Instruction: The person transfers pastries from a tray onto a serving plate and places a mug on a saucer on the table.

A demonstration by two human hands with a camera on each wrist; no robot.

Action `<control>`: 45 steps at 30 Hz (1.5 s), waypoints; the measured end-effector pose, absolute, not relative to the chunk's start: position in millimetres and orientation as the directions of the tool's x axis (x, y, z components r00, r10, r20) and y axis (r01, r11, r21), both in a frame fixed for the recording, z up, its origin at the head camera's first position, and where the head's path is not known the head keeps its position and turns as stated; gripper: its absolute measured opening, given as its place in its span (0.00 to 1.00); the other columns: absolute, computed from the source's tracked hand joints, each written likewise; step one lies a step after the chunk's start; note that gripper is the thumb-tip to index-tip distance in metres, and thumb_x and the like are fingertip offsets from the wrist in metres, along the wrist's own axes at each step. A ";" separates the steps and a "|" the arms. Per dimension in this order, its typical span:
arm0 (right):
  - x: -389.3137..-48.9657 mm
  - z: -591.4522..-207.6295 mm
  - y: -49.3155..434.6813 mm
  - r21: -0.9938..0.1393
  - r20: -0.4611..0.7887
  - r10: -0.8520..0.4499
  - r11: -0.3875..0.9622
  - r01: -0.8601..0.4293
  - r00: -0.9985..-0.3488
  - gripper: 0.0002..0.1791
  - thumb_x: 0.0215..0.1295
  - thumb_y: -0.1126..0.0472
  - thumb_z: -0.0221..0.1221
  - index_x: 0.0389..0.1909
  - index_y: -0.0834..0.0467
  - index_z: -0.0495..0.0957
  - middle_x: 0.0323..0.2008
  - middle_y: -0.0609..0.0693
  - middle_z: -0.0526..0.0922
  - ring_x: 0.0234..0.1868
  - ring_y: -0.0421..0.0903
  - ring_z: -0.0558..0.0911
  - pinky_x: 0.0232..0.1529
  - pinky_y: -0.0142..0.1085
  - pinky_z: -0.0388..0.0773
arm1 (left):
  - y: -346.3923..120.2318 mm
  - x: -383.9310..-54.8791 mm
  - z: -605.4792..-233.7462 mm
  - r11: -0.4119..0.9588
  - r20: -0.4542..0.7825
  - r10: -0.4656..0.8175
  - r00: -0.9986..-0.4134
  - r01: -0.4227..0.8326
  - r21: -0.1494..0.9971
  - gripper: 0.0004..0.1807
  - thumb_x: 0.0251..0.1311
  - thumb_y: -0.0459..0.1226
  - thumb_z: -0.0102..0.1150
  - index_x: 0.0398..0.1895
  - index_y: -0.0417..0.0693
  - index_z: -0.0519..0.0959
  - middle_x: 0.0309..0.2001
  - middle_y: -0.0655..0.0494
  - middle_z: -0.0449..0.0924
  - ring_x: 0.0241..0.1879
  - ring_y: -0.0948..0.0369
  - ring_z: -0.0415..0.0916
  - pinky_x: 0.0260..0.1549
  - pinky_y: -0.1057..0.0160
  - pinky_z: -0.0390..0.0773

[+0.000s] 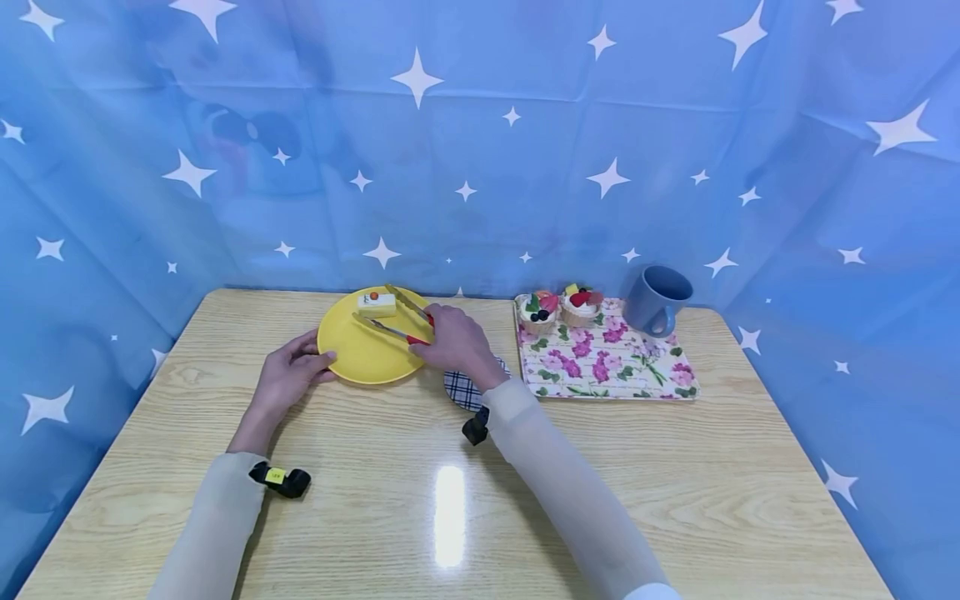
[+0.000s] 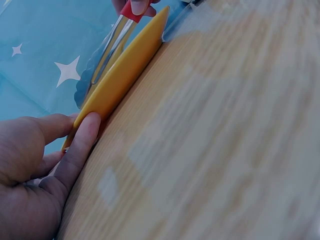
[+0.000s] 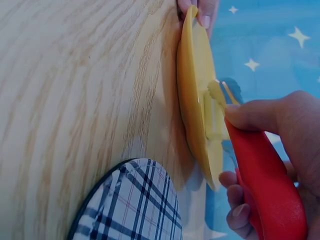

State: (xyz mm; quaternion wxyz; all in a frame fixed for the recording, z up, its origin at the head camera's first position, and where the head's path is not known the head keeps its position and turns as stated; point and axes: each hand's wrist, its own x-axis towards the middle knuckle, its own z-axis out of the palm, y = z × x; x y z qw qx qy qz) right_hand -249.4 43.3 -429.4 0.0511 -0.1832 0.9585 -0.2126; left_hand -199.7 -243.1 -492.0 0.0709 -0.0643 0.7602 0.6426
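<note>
My left hand (image 1: 291,371) pinches the near left rim of a yellow plate (image 1: 367,358), thumb on top and fingers at the edge. In my right hand (image 1: 456,337) are metal tongs with red handles (image 3: 265,185), held over the plate. The tongs' two arms stand apart, their tips over the plate. A small slice of cake (image 1: 377,305), pale yellow and white with an orange topping, sits toward the back of the plate, close to the tongs' tips. In the right wrist view the cake slice (image 3: 214,117) partly shows behind the tongs.
A round plaid coaster (image 1: 463,390) lies under my right wrist. To the right is a floral tray (image 1: 600,367) bearing two fruit-topped cupcakes (image 1: 538,312) and a blue-grey mug (image 1: 656,300). A blue star-patterned curtain (image 1: 465,150) hangs right behind the wooden table (image 1: 360,517).
</note>
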 end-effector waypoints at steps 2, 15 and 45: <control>-248.8 -429.2 45.2 -0.427 -0.016 -0.374 0.841 -0.332 -0.927 0.30 0.65 0.44 0.67 0.61 0.58 0.77 0.28 0.49 0.71 0.26 0.44 0.68 0.21 0.33 0.60 | -242.3 -199.9 -491.7 0.164 -0.192 -0.007 -0.981 -0.191 0.968 0.41 0.72 0.44 0.62 0.82 0.49 0.55 0.52 0.52 0.72 0.40 0.72 0.85 0.48 0.67 0.90; -241.4 -423.1 53.5 -0.423 0.013 -0.375 0.838 -0.345 -0.927 0.33 0.64 0.44 0.68 0.64 0.58 0.76 0.33 0.48 0.78 0.31 0.46 0.74 0.24 0.33 0.67 | -242.2 -198.7 -490.5 0.154 -0.194 -0.003 -0.981 -0.192 0.969 0.41 0.72 0.44 0.62 0.82 0.49 0.54 0.52 0.52 0.72 0.40 0.70 0.85 0.48 0.67 0.90; -217.4 -413.4 78.4 -0.462 0.090 -0.354 0.813 -0.354 -0.931 0.34 0.64 0.45 0.69 0.64 0.59 0.76 0.36 0.49 0.77 0.33 0.47 0.74 0.28 0.36 0.70 | -241.6 -197.3 -489.6 0.166 -0.194 -0.010 -0.981 -0.193 0.967 0.41 0.72 0.44 0.62 0.82 0.49 0.54 0.52 0.52 0.72 0.39 0.71 0.85 0.48 0.67 0.90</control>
